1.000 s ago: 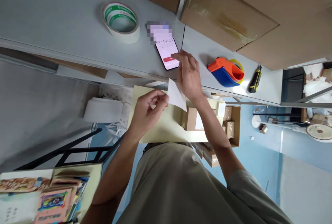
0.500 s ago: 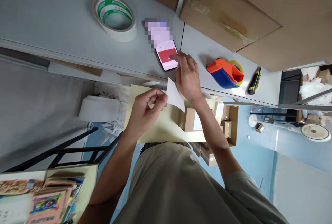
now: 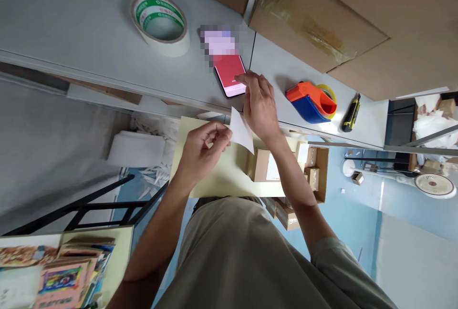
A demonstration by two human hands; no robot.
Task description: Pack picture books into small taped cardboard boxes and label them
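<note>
Left hand (image 3: pixel 204 150) holds a white paper slip (image 3: pixel 242 131) in a narrow thumb-and-finger pinch by its near edge; the slip stands out toward 2 o'clock, slightly bowed, its far side close to the right hand (image 3: pixel 260 105). Contact between that hand and the slip cannot be confirmed. The right hand is palm down over the front edge of the grey shelf (image 3: pixel 103 32), index finger extended toward 10 o'clock to the screen of a phone (image 3: pixel 229 71), the other fingers loosely bent; whether the palm encloses anything cannot be determined, nor whether the fingertip presses or merely hovers. The phone lies flat near the shelf edge, its screen largely red where legible. Principal hazard, in my judgement: a firm press or drag toward 6 o'clock could slide the phone over that edge. Second: the slip hangs on a single pinch, so a slackened grip could drop it toward the carton (image 3: pixel 259 168) at its 5 o'clock, and a dip of the right wrist could crease it. Third: a sweep of the right hand to 3 o'clock could strike the tape dispenser (image 3: pixel 310 101) and, beyond it, the utility knife (image 3: pixel 351 112), whose blade position is not discernible. The tape roll (image 3: pixel 161 13), at the phone's 10 o'clock, stands well apart from both hands and presents little risk.
</note>
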